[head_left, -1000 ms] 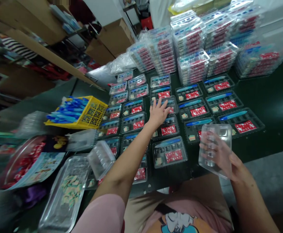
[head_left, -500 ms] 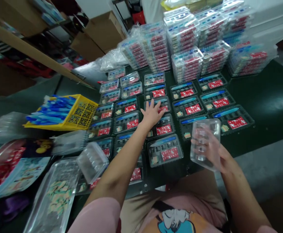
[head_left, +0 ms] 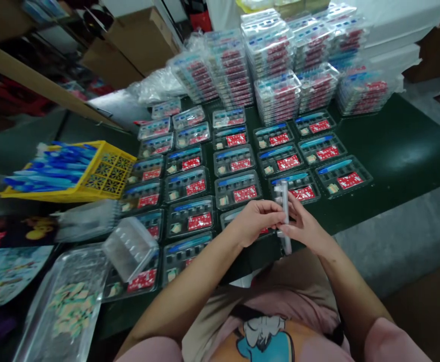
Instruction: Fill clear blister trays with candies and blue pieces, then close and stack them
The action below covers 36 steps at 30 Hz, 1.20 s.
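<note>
Both of my hands are closed on a small stack of clear plastic lids (head_left: 285, 201), turned edge-on above the front of the table. My left hand (head_left: 255, 221) pinches it from the left, thumb pointing right. On the other side, my right hand (head_left: 308, 231) holds it with fingers behind and thumb in front; how many lids there are I cannot tell. Under and around the hands lie rows of clear trays, such as this filled tray (head_left: 238, 191), each with a blue pen, a red patterned packet and a small pale piece. One tray is partly hidden behind my left hand.
At the back rise tall stacks of packed trays (head_left: 278, 98). To the left stand a yellow basket (head_left: 110, 171) of blue pens, a tilted clear lid (head_left: 131, 249) and a clear tray (head_left: 95, 266) of pale-green pieces. Cardboard boxes (head_left: 137, 42) are behind the table.
My left hand has left a tray in the middle rows and come right and nearer to join my right hand. The lids have turned from face-on to edge-on and moved left.
</note>
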Each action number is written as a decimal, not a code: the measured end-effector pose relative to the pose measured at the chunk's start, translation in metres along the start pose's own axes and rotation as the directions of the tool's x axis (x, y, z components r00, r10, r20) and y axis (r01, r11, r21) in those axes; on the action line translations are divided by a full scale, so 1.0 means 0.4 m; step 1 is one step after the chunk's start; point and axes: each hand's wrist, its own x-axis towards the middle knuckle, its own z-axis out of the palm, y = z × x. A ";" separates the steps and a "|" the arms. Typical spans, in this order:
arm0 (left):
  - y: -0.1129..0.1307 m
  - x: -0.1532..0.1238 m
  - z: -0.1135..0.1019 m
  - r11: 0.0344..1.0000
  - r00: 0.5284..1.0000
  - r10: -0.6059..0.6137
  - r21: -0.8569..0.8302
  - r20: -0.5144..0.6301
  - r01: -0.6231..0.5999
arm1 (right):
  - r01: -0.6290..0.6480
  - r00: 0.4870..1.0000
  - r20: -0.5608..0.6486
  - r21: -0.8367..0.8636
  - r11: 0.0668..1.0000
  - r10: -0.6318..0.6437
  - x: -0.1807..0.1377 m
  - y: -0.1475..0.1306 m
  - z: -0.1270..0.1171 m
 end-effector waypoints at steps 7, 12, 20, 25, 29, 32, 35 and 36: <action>-0.017 -0.020 -0.005 0.989 0.995 -0.103 -0.107 0.017 0.104 | -0.008 0.996 0.092 0.096 0.995 -0.001 -0.023 0.014 0.009; -0.024 -0.027 -0.006 0.982 0.993 -0.111 -0.146 0.038 0.115 | -0.008 0.992 0.126 0.144 0.990 -0.010 -0.025 0.012 0.021; -0.018 -0.046 -0.002 0.988 0.997 -0.063 -0.137 0.055 0.070 | -0.030 0.989 0.145 0.228 0.973 -0.003 -0.021 0.016 0.031; -0.012 -0.043 -0.008 0.992 0.997 -0.073 -0.101 0.026 0.075 | -0.027 0.989 0.149 0.272 0.962 -0.014 -0.014 0.008 0.031; -0.012 -0.038 -0.005 0.999 0.999 -0.030 -0.036 -0.012 0.030 | -0.018 0.991 0.134 0.233 0.972 -0.014 -0.010 0.011 0.025; -0.013 -0.036 -0.001 0.999 1.000 -0.023 -0.028 -0.015 0.022 | -0.011 0.990 0.136 0.218 0.976 -0.019 -0.009 0.018 0.023; -0.014 -0.035 0.001 0.998 0.999 -0.052 -0.043 -0.018 0.051 | -0.006 0.988 0.151 0.228 0.974 -0.029 -0.010 0.026 0.022; -0.015 -0.036 0.000 0.997 0.998 -0.066 -0.050 -0.022 0.064 | -0.010 0.987 0.158 0.232 0.973 -0.028 -0.010 0.029 0.022</action>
